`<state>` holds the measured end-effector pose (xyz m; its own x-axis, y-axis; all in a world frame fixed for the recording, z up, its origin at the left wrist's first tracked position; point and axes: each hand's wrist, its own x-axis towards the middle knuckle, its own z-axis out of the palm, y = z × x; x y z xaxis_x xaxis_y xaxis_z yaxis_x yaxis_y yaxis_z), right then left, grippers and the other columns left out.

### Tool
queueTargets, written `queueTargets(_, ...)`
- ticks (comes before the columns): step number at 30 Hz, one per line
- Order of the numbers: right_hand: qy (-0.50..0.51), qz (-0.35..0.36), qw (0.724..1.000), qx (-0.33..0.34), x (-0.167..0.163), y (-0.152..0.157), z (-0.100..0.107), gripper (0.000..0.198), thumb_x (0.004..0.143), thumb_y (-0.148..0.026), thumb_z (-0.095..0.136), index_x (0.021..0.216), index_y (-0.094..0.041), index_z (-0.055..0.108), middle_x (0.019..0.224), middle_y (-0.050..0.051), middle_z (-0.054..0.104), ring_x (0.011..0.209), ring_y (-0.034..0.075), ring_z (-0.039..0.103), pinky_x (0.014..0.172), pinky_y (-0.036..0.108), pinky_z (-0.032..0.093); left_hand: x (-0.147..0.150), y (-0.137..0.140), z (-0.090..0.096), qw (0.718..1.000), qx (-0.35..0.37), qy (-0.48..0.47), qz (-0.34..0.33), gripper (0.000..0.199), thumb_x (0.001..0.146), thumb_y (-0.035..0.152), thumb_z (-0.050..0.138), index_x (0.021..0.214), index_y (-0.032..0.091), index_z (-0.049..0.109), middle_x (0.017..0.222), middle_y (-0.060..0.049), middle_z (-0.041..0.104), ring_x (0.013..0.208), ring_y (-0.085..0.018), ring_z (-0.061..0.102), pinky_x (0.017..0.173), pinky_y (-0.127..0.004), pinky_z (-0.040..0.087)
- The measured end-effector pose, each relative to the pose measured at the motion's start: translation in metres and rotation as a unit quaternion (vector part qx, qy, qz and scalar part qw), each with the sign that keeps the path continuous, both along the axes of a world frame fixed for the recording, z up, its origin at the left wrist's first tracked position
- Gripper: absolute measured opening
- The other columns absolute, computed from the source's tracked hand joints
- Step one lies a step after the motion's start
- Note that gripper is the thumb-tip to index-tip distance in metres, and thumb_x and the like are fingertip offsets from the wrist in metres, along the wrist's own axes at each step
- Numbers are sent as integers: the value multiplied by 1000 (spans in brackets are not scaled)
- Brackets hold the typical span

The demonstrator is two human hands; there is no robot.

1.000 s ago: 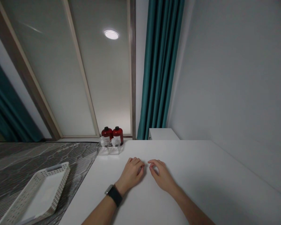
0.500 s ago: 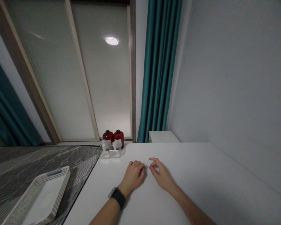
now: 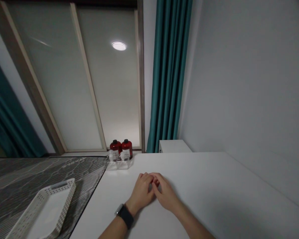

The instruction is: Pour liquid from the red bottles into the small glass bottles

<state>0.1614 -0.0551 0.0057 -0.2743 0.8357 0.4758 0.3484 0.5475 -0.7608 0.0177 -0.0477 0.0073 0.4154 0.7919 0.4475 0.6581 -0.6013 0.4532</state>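
Observation:
My left hand (image 3: 142, 190), with a black smartwatch (image 3: 124, 215) on its wrist, rests on the white table (image 3: 214, 199) with its fingers curled. Against it lies my right hand (image 3: 166, 193), its fingers bent so that the tips meet my left fingers. Both hands are closed. Whatever lies between the fingertips, if anything, is hidden or too small to make out.
A clear divided tray (image 3: 117, 165) with whitish pump tops stands at the table's far left corner, beside two red bottles (image 3: 126, 147). To the left, a white perforated basket (image 3: 43, 209) sits on a dark patterned surface. A white cabinet (image 3: 174, 146) stands beyond the table.
My right hand has moved left to meet my left hand, closing the small gap between them. My left hand has stayed nearly in place.

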Motion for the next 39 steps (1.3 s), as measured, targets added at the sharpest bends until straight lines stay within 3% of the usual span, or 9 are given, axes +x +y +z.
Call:
queueTargets(16,-38,-6,999,-17,11,3,-1,34,82,-6,48,106,-23,66,97,3,72,87,20,67,81,32,54,7,1,-11,995,-79,-41,-46,16,84,14,52,90,18,66,93,-8,73,90,-24,66,84,-34,48)
queueTargets(39,-42,-14,999,-14,11,4,-4,35,82,-7,48,107,-24,66,93,3,72,83,19,67,79,31,55,8,0,-8,995,-88,-31,-46,17,83,14,53,91,17,68,96,-9,73,93,-24,66,87,-35,50)
